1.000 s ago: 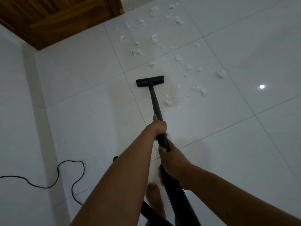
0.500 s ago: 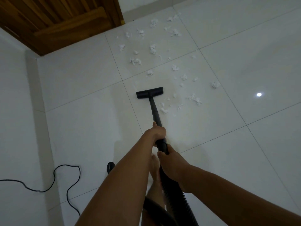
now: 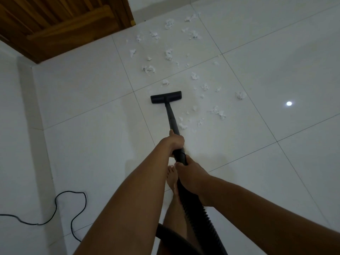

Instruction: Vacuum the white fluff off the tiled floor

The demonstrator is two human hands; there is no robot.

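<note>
White fluff [image 3: 168,54] lies scattered in several small clumps over the glossy white tiled floor [image 3: 266,74], from the door's corner down to beside the wand. The black vacuum head [image 3: 166,97] rests flat on the floor, just short of the nearest clump [image 3: 165,82]. Its black wand [image 3: 172,118] runs back to my hands. My left hand [image 3: 174,141] grips the wand higher up. My right hand [image 3: 189,173] grips it lower, where the ribbed black hose [image 3: 198,218] starts.
A wooden door [image 3: 60,24] stands at the top left. A white wall [image 3: 16,144] runs down the left side. A black power cord [image 3: 71,208] loops on the floor at the lower left. My bare foot [image 3: 172,178] stands under my arms.
The vacuum head has slid forward over the floor toward the fluff, and the view has tilted a little. Both hands keep their grip on the wand.
</note>
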